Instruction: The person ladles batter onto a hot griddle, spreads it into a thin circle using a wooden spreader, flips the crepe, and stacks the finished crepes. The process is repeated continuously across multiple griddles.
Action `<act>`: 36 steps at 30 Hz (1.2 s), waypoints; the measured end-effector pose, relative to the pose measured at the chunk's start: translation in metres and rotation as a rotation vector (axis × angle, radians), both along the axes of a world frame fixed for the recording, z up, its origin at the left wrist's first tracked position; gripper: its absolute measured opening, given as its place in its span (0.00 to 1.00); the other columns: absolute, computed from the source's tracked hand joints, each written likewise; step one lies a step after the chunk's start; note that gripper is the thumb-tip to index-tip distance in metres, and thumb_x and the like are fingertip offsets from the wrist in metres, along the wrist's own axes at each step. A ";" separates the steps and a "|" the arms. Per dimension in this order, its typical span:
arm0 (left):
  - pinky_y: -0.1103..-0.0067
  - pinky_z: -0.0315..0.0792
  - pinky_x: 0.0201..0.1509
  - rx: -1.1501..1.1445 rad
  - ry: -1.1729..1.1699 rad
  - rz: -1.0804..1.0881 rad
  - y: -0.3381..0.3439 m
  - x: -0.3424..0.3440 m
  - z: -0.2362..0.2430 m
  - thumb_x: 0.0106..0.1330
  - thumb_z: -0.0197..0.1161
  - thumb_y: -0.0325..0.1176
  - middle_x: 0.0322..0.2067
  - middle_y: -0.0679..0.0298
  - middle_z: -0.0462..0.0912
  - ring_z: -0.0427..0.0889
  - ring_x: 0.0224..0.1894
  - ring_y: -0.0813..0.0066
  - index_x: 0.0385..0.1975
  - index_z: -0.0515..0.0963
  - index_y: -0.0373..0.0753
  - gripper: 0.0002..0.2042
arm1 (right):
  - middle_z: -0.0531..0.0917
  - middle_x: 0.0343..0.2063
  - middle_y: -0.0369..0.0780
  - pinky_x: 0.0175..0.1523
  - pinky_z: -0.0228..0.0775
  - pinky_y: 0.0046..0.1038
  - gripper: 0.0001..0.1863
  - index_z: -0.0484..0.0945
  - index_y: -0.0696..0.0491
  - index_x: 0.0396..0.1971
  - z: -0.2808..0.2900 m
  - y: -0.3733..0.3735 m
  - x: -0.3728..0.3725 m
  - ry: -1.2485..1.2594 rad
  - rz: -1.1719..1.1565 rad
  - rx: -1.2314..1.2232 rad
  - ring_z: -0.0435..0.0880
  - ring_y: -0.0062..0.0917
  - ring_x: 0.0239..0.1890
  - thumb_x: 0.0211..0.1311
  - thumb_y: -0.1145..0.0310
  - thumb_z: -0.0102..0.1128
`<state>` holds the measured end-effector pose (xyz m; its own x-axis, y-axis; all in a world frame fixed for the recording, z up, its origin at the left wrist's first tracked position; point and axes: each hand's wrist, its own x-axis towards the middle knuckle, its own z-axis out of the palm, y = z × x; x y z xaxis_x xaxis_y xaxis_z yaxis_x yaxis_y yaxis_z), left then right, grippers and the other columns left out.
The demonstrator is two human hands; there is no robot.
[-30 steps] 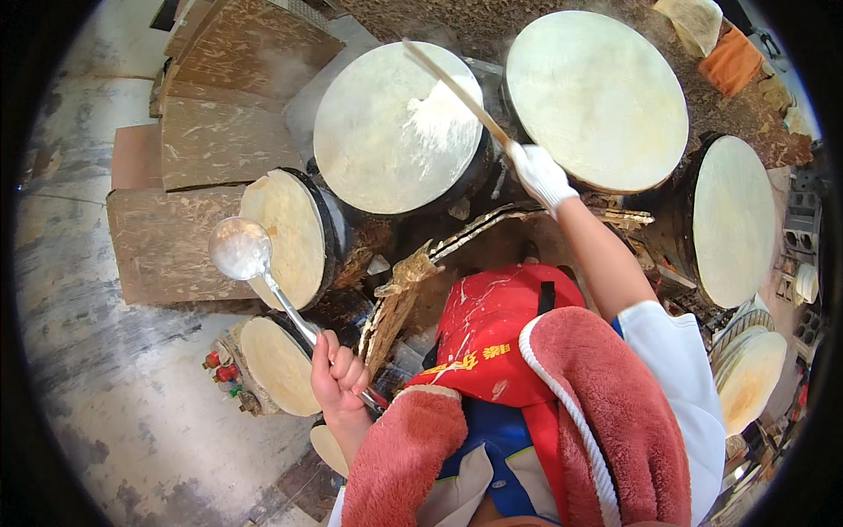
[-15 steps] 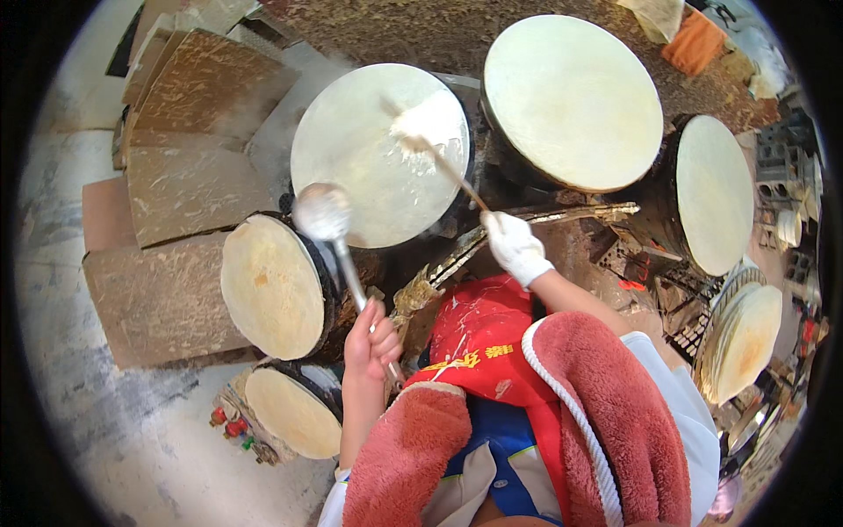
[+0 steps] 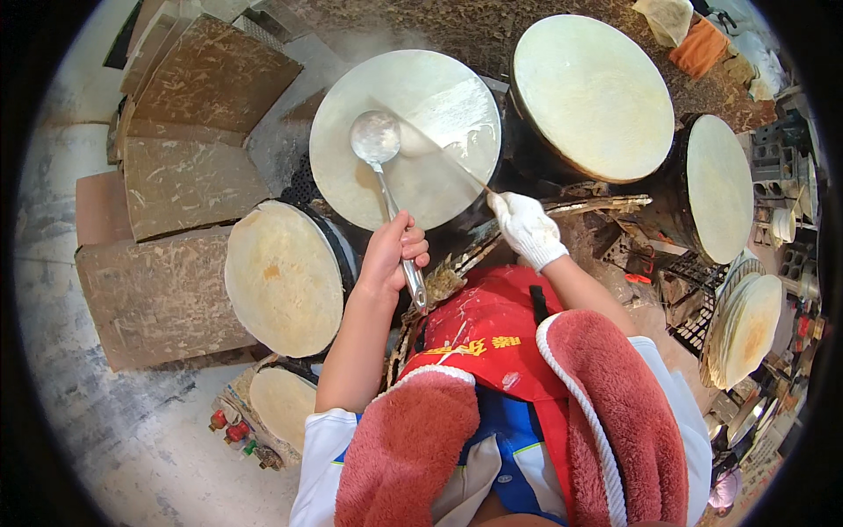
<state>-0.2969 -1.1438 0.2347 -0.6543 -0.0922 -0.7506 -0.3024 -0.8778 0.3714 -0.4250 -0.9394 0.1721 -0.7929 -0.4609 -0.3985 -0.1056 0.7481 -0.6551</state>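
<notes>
My left hand [image 3: 395, 250] is bare and wrapped round the handle of a metal ladle [image 3: 376, 139]. The ladle's bowl, whitish with batter, is over the left half of the middle round griddle [image 3: 338, 189]. Pale wet batter [image 3: 457, 114] lies thin and shiny on that griddle's right side. My right hand [image 3: 527, 230], in a white glove, grips the end of a thin spreader stick [image 3: 452, 161]. Motion smears the stick, which slants across the griddle behind the ladle; whether it touches the surface I cannot tell.
Round griddles bearing pale flatbreads stand to the left [image 3: 285, 281], far right [image 3: 597, 97] and right [image 3: 720, 189]. A flatbread stack [image 3: 746, 329] lies at right. Batter-stained cardboard [image 3: 167, 299] screens the left side. Valves with red knobs [image 3: 237, 431] sit lower left.
My left hand has carried the ladle up and right, over the middle griddle. The white batter heap there is now flattened and spread. My right hand's stick has swept across; the view has shifted slightly.
</notes>
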 end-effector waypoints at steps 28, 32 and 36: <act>0.85 0.53 0.07 0.552 0.593 0.689 0.084 0.142 0.050 0.78 0.39 0.45 0.09 0.77 0.53 0.51 0.06 0.88 0.28 0.60 0.44 0.16 | 0.83 0.37 0.53 0.44 0.73 0.38 0.15 0.79 0.57 0.45 -0.025 0.016 0.025 -0.050 0.538 -0.201 0.82 0.46 0.40 0.69 0.62 0.52; 0.86 0.49 0.07 0.430 0.535 0.895 0.109 0.229 0.050 0.77 0.44 0.45 0.10 0.79 0.52 0.50 0.07 0.89 0.27 0.62 0.46 0.15 | 0.83 0.36 0.51 0.46 0.73 0.33 0.16 0.78 0.59 0.48 -0.034 -0.036 0.051 -0.067 0.571 -0.272 0.82 0.40 0.40 0.68 0.64 0.53; 0.85 0.49 0.06 0.233 0.712 1.074 0.138 0.311 0.073 0.78 0.38 0.45 0.09 0.77 0.52 0.49 0.06 0.87 0.30 0.60 0.45 0.15 | 0.82 0.37 0.50 0.48 0.73 0.35 0.23 0.75 0.59 0.51 -0.016 -0.097 0.113 0.041 0.859 -0.340 0.81 0.42 0.41 0.62 0.59 0.61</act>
<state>0.0137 -1.0057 0.3076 -0.5937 -0.7284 -0.3420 0.7824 -0.6219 -0.0337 -0.3121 -1.0367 0.1558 -0.1352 -0.9844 -0.1129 -0.5631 0.1700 -0.8087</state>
